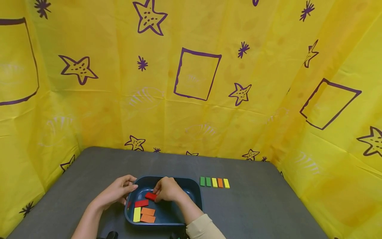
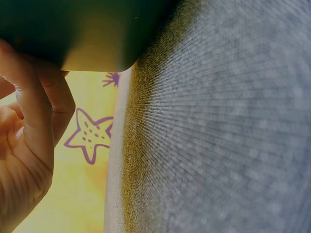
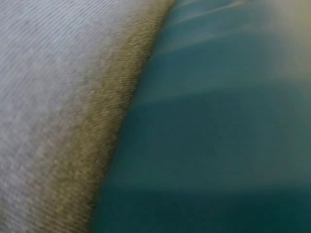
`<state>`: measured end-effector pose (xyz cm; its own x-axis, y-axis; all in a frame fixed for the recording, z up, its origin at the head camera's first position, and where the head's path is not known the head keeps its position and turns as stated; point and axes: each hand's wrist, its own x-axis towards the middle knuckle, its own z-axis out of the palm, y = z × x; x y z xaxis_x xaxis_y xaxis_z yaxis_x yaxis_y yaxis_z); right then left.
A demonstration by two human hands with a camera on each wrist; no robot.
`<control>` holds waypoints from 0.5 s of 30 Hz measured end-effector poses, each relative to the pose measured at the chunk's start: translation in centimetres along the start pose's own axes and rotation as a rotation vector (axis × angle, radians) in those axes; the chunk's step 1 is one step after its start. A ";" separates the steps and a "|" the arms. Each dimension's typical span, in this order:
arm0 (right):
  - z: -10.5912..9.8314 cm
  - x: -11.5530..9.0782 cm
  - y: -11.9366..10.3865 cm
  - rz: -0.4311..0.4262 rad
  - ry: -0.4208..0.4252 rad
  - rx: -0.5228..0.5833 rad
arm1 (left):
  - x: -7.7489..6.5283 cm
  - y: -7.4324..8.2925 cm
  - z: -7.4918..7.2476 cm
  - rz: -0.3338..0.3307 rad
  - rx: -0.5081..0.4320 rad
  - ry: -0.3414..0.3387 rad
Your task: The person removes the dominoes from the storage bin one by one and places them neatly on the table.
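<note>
A dark blue plastic tray (image 1: 167, 215) with raised walls stands at the near part of the table. My left hand (image 1: 117, 190) grips its left wall, thumb by the rim; in the left wrist view the fingers (image 2: 36, 104) curl against the tray's edge (image 2: 95, 43). Inside the tray, my right hand (image 1: 169, 190) pinches a red block (image 1: 150, 196) between thumb and fingers. Just below it lies another red block (image 1: 141, 203), then a yellow block (image 1: 136, 214) beside two orange blocks (image 1: 148, 211). Only sleeve and blue tray surface fill the right wrist view.
To the right of the tray, a row of small blocks stands on the grey table (image 1: 262, 205): two green blocks (image 1: 205, 181), a yellow one (image 1: 214, 182), an orange one (image 1: 220, 183) and another yellow one (image 1: 226, 183). A yellow patterned curtain (image 1: 209, 122) encloses the table's back and sides.
</note>
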<state>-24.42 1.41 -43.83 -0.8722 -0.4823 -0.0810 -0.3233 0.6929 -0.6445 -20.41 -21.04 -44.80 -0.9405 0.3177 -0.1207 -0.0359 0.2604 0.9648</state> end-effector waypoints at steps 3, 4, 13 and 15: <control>-0.2 0.0 0.0 -0.008 -0.008 0.011 | 0.0 0.1 0.0 0.006 -0.003 -0.004; -0.3 -0.1 0.0 -0.009 -0.010 0.016 | 0.0 0.1 0.0 0.008 -0.004 -0.006; -1.7 -0.6 0.1 -0.062 0.003 0.092 | 0.1 0.1 0.0 0.015 -0.001 -0.007; -2.1 -0.9 0.2 -0.086 0.012 0.127 | 0.2 0.0 0.0 0.010 -0.004 -0.009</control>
<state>-24.52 3.09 -42.26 -0.8478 -0.5302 -0.0126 -0.3488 0.5753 -0.7399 -20.57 -21.00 -44.79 -0.9377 0.3285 -0.1133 -0.0282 0.2532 0.9670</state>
